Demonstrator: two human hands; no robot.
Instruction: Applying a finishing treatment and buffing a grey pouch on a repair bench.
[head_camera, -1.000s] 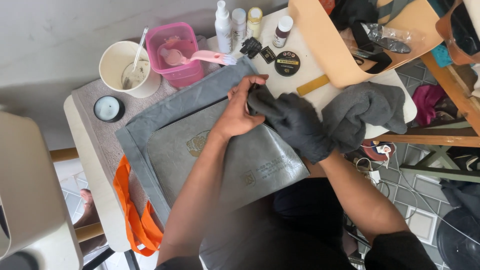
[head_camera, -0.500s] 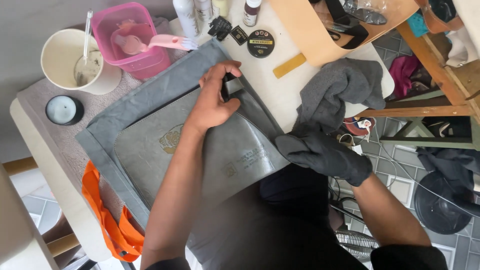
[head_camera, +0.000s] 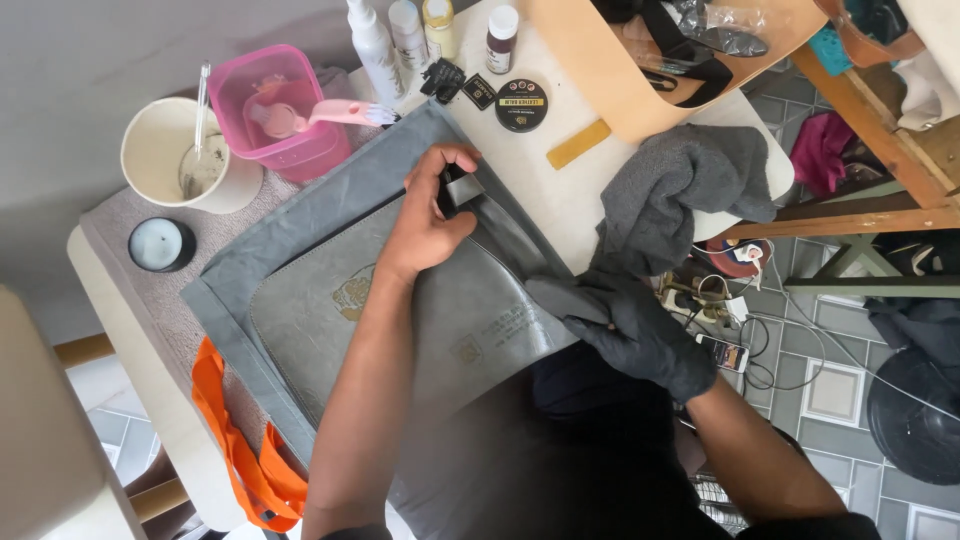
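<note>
Left hand on grey bag, long axis diagonal, near-left to far-right.

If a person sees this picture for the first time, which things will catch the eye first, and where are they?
In the middle, the bare left hand presses on a flat grey leather bag lying on a grey cloth, while the black-gloved right hand grips the bag's right edge. A bright pink plastic tub stands at the upper left, and an orange strap hangs at the lower left.
</note>
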